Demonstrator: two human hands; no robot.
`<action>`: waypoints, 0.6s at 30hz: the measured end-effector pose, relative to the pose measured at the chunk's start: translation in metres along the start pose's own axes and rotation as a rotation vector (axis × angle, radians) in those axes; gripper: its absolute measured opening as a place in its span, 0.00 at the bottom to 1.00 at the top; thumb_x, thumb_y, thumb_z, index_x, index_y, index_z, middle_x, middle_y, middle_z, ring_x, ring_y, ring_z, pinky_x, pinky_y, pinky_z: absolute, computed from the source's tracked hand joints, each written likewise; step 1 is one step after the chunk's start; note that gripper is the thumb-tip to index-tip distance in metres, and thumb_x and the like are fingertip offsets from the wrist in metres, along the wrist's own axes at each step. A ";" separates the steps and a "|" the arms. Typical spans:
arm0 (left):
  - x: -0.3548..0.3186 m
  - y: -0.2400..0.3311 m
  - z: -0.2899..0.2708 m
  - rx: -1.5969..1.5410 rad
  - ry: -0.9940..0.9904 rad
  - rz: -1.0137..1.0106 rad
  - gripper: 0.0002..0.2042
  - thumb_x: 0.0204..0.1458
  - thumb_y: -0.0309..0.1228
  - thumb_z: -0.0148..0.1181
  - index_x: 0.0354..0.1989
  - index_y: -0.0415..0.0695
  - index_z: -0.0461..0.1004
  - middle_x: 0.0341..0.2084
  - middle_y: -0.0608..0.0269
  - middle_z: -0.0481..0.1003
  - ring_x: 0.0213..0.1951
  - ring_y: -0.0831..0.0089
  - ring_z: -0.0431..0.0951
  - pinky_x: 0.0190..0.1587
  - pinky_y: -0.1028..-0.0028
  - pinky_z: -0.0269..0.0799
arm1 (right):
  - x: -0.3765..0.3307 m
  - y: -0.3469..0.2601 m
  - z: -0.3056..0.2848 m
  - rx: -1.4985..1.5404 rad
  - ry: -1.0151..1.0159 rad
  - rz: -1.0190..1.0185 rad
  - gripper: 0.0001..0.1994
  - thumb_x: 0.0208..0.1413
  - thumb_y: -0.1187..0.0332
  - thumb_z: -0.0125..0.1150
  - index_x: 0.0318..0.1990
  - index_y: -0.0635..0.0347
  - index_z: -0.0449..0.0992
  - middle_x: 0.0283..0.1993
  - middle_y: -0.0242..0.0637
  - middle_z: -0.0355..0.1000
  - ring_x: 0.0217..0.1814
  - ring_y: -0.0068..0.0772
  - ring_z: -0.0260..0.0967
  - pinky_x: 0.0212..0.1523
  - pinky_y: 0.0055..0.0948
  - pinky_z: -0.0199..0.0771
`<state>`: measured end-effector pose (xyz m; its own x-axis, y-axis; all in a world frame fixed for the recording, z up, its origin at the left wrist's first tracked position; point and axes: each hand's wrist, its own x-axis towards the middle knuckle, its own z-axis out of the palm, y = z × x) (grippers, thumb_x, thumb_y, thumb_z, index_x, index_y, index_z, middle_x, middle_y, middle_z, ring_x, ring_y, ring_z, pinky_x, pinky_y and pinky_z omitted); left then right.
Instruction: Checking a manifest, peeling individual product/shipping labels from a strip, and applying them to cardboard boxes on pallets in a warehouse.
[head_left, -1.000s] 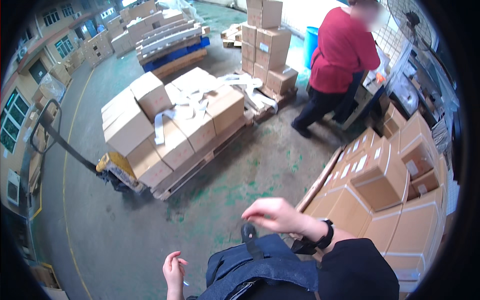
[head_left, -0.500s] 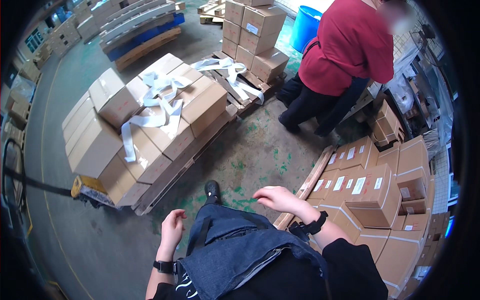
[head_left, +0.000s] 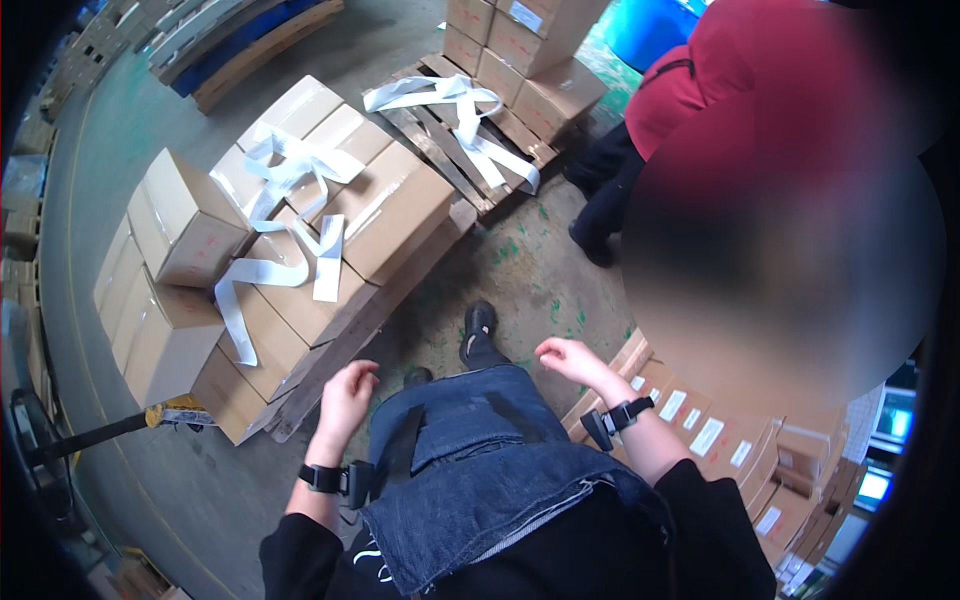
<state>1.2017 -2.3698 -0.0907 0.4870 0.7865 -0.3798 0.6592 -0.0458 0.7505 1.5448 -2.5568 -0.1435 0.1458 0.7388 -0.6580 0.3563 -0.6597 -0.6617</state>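
My left hand (head_left: 346, 397) hangs in the air in front of my apron, fingers loosely bent, with nothing visible in it. My right hand (head_left: 570, 360) is also raised and empty, its fingers loosely curled and apart from the thumb. To the left of my left hand stands a pallet (head_left: 337, 352) stacked with brown cardboard cartons (head_left: 395, 205). White strips of label paper (head_left: 240, 285) lie tangled across the carton tops. Below and to the right of my right hand, labelled cartons (head_left: 690, 460) rest on another pallet. Neither hand touches any of these.
A wooden pallet (head_left: 430, 130) farther off carries stacked cartons (head_left: 530, 40) and more white strips. A person in a red top (head_left: 690, 95) stands at the upper right, partly blurred, near a blue barrel (head_left: 640, 30). At the left is a pallet truck handle (head_left: 95, 437).
My view has moved forward, and a shoe has stepped ahead. The left-hand carton pile is now closer. Both hands stay empty. The person in red now appears nearer and bent over.
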 end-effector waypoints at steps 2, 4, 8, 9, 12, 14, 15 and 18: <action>0.012 0.003 0.006 -0.039 0.006 -0.103 0.07 0.50 0.25 0.50 0.36 0.41 0.73 0.25 0.58 0.76 0.31 0.69 0.78 0.36 0.74 0.72 | 0.051 -0.014 -0.028 -0.078 0.030 -0.048 0.11 0.52 0.70 0.53 0.42 0.61 0.72 0.31 0.33 0.73 0.34 0.21 0.69 0.38 0.23 0.70; 0.025 0.016 0.008 -0.101 0.016 -0.177 0.07 0.51 0.25 0.51 0.36 0.41 0.73 0.25 0.57 0.76 0.31 0.70 0.78 0.36 0.74 0.71 | 0.096 -0.034 -0.055 -0.123 0.027 -0.078 0.10 0.52 0.69 0.52 0.41 0.61 0.72 0.30 0.32 0.72 0.32 0.23 0.70 0.35 0.24 0.70; 0.070 0.022 0.006 -0.079 0.044 -0.238 0.06 0.50 0.26 0.52 0.35 0.41 0.74 0.26 0.56 0.75 0.32 0.70 0.78 0.35 0.73 0.71 | 0.176 -0.064 -0.097 -0.026 -0.044 -0.023 0.10 0.53 0.69 0.51 0.41 0.61 0.72 0.30 0.30 0.71 0.31 0.20 0.69 0.32 0.22 0.69; 0.086 0.018 0.007 -0.086 0.032 -0.257 0.06 0.49 0.26 0.52 0.34 0.41 0.73 0.26 0.55 0.75 0.32 0.68 0.77 0.35 0.72 0.71 | 0.194 -0.070 -0.103 0.071 -0.082 0.026 0.10 0.53 0.69 0.51 0.41 0.62 0.71 0.30 0.29 0.71 0.30 0.19 0.68 0.31 0.20 0.69; 0.171 0.004 0.014 0.030 0.059 -0.072 0.05 0.48 0.25 0.53 0.32 0.41 0.73 0.25 0.54 0.74 0.33 0.61 0.75 0.36 0.68 0.70 | 0.246 -0.078 -0.125 0.126 0.004 0.118 0.10 0.52 0.70 0.52 0.41 0.62 0.71 0.29 0.32 0.71 0.29 0.20 0.69 0.30 0.22 0.69; 0.241 -0.007 0.021 0.124 0.092 0.048 0.03 0.47 0.24 0.52 0.30 0.42 0.72 0.26 0.53 0.72 0.33 0.54 0.72 0.36 0.62 0.68 | 0.279 -0.070 -0.135 0.163 0.012 0.180 0.10 0.53 0.70 0.51 0.43 0.61 0.70 0.30 0.30 0.70 0.28 0.19 0.68 0.28 0.20 0.68; 0.277 -0.019 0.027 0.166 0.123 0.096 0.02 0.47 0.24 0.52 0.29 0.42 0.71 0.26 0.52 0.71 0.34 0.53 0.71 0.37 0.61 0.67 | 0.296 -0.068 -0.140 0.221 0.009 0.213 0.11 0.53 0.70 0.51 0.43 0.61 0.70 0.32 0.30 0.70 0.28 0.19 0.68 0.27 0.20 0.68; 0.379 -0.043 0.042 0.309 0.150 0.095 0.02 0.46 0.26 0.53 0.26 0.42 0.70 0.26 0.53 0.70 0.35 0.54 0.70 0.38 0.61 0.67 | 0.352 -0.052 -0.159 0.286 0.031 0.282 0.11 0.54 0.71 0.51 0.45 0.61 0.69 0.33 0.30 0.70 0.28 0.19 0.68 0.26 0.18 0.68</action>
<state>1.3824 -2.0956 -0.2897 0.4800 0.8505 -0.2150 0.7683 -0.2894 0.5709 1.7243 -2.2405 -0.2835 0.2307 0.5239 -0.8200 0.0275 -0.8459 -0.5327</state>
